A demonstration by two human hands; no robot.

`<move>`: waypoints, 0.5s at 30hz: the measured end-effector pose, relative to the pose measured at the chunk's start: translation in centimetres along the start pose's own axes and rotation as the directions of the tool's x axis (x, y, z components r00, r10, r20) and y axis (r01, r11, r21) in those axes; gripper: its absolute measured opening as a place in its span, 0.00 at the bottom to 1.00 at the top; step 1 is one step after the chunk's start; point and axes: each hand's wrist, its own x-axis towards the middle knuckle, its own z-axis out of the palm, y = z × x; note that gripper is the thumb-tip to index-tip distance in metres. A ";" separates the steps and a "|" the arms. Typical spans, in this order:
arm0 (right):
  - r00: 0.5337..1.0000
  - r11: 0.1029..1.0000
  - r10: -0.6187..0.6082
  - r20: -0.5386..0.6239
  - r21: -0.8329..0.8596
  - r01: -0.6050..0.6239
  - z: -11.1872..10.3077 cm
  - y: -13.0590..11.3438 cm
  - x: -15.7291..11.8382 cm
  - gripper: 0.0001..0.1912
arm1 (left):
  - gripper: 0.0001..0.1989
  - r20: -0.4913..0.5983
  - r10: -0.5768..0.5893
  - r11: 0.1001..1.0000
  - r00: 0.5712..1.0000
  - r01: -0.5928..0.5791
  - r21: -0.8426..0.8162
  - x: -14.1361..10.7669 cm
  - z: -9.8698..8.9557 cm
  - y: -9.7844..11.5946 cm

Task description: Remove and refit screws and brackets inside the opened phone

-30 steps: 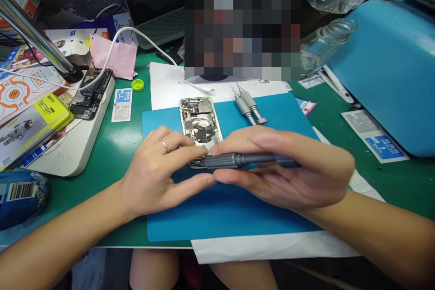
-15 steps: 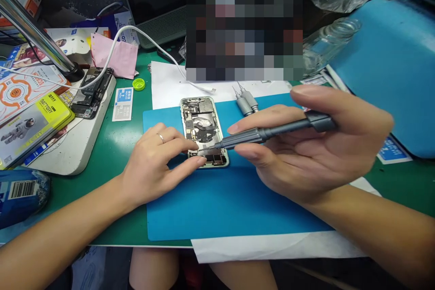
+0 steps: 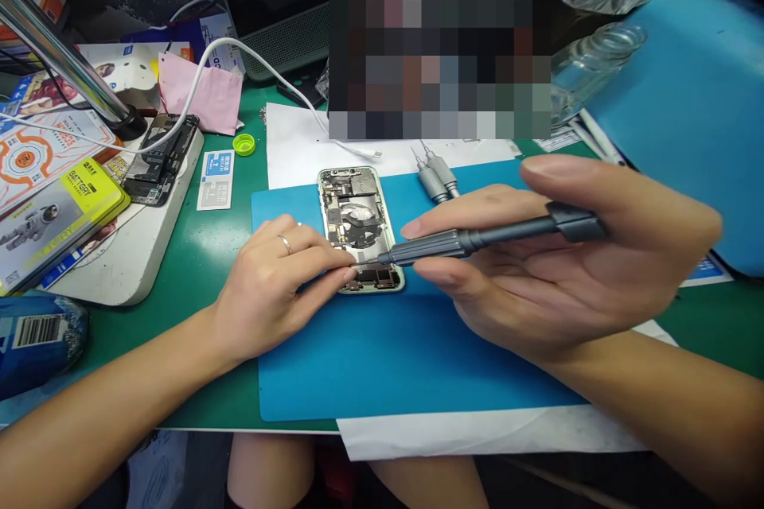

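Observation:
An opened smartphone lies face up on the blue mat, its inner parts and a round dark patch exposed. In my right hand is a dark grey precision screwdriver, gripped between thumb and fingers with its handle end against the hand. The thin shaft points left to the lower part of the phone. There my left hand, with a ring on one finger, has thumb and index fingertip pressed close together by the screwdriver's tip. Whatever sits between those fingertips is too small to make out.
Two grey screwdrivers lie behind the phone on the mat's far edge. A white cable arches across the back. To the left are a battery box, another opened phone and a green cap. A glass jar lies back right.
My left thumb and index fingertip have closed together at the screwdriver's tip. My right hand and the screwdriver appear slightly farther right in view.

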 end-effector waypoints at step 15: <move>1.000 1.000 -0.015 0.003 0.015 0.015 0.0 0.4 -0.4 0.40 | 0.03 -0.021 0.020 1.000 1.000 -0.020 0.008 0.0 0.1 -0.2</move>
